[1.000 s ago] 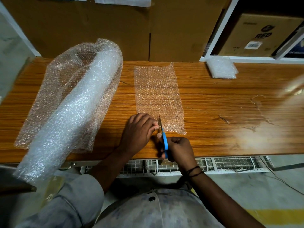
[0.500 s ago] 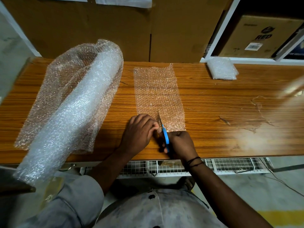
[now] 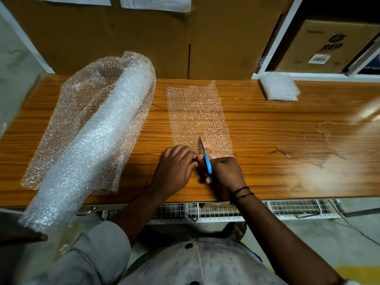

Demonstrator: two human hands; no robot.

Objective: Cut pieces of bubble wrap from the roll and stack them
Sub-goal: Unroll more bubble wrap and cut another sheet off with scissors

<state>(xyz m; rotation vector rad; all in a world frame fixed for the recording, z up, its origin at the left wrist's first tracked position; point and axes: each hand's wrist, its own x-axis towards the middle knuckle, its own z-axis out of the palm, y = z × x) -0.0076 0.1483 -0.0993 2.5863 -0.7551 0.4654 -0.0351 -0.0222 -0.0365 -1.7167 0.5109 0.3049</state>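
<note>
Centre frame, the left hand (image 3: 176, 168) pinched the bubble wrap strip's (image 3: 198, 116) near edge; beside it, the right hand (image 3: 227, 173) gripped blue scissors (image 3: 207, 164), blades in it.

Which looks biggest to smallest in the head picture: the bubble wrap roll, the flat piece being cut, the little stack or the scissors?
1. bubble wrap roll, by far.
2. flat piece.
3. little stack and scissors: unsure, because the stack sits farther back and the scissors are partly hidden.

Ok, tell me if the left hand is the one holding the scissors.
No, the right hand grips the blue-handled scissors, while the left hand holds the bubble wrap sheet beside the blades.
</note>
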